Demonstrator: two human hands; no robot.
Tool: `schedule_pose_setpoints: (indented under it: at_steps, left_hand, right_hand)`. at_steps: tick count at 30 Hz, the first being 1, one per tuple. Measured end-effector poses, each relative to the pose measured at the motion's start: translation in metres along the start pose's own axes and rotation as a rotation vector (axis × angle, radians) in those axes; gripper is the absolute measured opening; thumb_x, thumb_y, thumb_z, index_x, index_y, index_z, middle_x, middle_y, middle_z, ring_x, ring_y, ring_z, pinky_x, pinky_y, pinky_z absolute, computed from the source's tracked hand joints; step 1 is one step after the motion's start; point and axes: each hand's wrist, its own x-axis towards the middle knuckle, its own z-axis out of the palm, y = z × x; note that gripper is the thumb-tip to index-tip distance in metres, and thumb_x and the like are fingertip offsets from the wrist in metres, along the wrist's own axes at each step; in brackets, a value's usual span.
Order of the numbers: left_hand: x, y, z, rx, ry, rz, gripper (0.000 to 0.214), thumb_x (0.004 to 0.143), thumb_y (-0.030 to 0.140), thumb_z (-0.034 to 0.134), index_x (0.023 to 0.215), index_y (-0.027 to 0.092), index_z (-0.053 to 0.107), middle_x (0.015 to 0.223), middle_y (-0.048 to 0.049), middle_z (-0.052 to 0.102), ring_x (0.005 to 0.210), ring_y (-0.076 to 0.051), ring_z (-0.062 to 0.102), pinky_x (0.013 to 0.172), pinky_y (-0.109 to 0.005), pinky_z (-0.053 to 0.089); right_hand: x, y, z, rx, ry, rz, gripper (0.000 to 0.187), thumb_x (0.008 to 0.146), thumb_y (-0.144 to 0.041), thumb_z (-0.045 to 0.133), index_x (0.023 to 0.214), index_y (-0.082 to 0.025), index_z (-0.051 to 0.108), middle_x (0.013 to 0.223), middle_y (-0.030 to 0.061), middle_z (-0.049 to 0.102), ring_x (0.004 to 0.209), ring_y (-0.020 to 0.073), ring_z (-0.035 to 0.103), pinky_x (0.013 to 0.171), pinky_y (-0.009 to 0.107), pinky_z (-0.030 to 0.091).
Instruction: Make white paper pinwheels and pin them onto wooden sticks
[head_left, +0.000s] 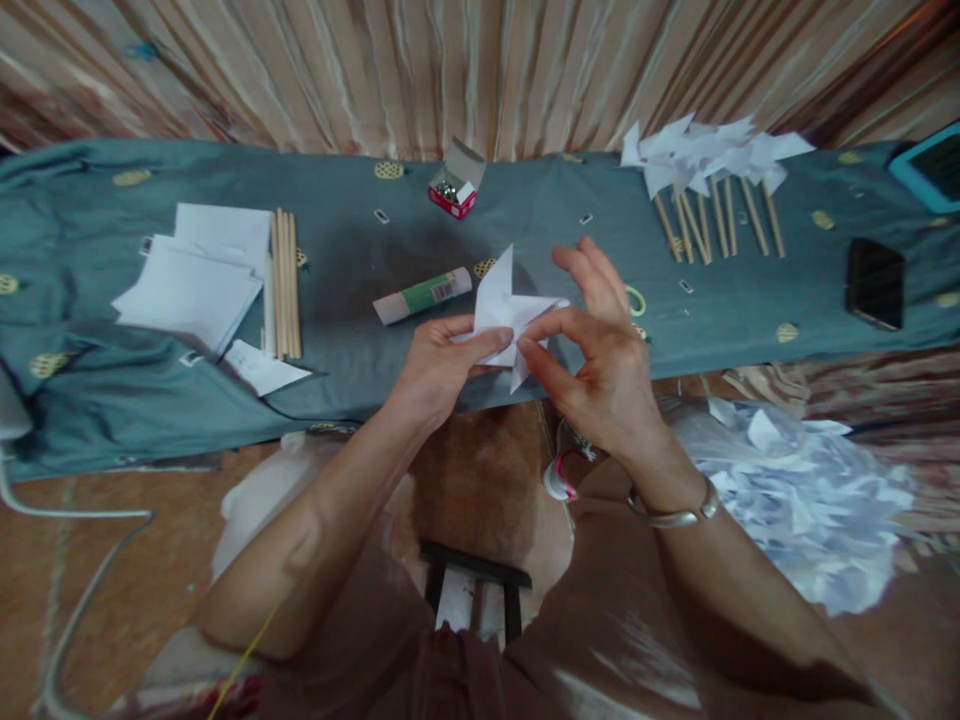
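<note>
A folded white paper pinwheel (496,300) is held between both hands over the front edge of the cloth-covered table. My left hand (442,362) pinches it from the left, thumb lying on top near the centre. The thumb and index finger of my right hand (600,355) close on the pinwheel's right side near the middle, its other fingers raised. Whether a small pin sits between those fingertips is hidden. Just behind my left hand lies a green and white glue stick (424,295). A small red box (455,190) stands open farther back, with small metallic pieces inside.
White paper sheets (191,290) and wooden sticks (286,285) lie at left. Finished pinwheels on sticks (709,160) rest at back right. A dark phone (876,283) and a blue-edged device (930,170) are far right. Below, a clear bag (806,500) bulges with white paper pieces.
</note>
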Motion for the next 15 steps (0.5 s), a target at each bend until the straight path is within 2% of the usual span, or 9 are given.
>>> schedule_pose_setpoints:
  at_steps: [5, 10, 15]
  left_hand:
    - [0.0003, -0.0004, -0.0005, -0.030, -0.008, -0.009, 0.022, 0.056, 0.025, 0.084, 0.073, 0.014, 0.076, 0.070, -0.0020, 0.073, 0.061, -0.015, 0.066, 0.068, -0.031, 0.056]
    - [0.0004, -0.0010, -0.0007, -0.014, 0.007, -0.004, 0.024, 0.057, 0.026, 0.084, 0.075, 0.014, 0.076, 0.071, -0.0019, 0.074, 0.063, -0.015, 0.066, 0.070, -0.031, 0.056]
    - [0.0017, -0.0016, -0.0012, -0.053, -0.005, -0.011, 0.023, 0.056, 0.025, 0.084, 0.075, 0.014, 0.076, 0.071, -0.0021, 0.074, 0.063, -0.014, 0.066, 0.069, -0.030, 0.057]
  right_hand:
    - [0.0006, 0.0016, 0.0014, -0.010, 0.005, -0.015, 0.014, 0.089, -0.040, 0.059, 0.087, -0.028, 0.066, 0.151, -0.0053, 0.043, 0.149, 0.0286, 0.024, 0.123, 0.055, 0.023]
    - [0.0002, 0.0063, 0.0034, 0.021, 0.015, -0.059, 0.018, 0.090, -0.044, 0.057, 0.095, -0.029, 0.065, 0.154, -0.0053, 0.039, 0.150, 0.0299, 0.022, 0.123, 0.059, 0.019]
    - [0.0004, 0.0069, 0.0034, 0.007, 0.024, -0.082, 0.015, 0.091, -0.040, 0.057, 0.090, -0.028, 0.065, 0.153, -0.0052, 0.041, 0.149, 0.0309, 0.024, 0.121, 0.060, 0.021]
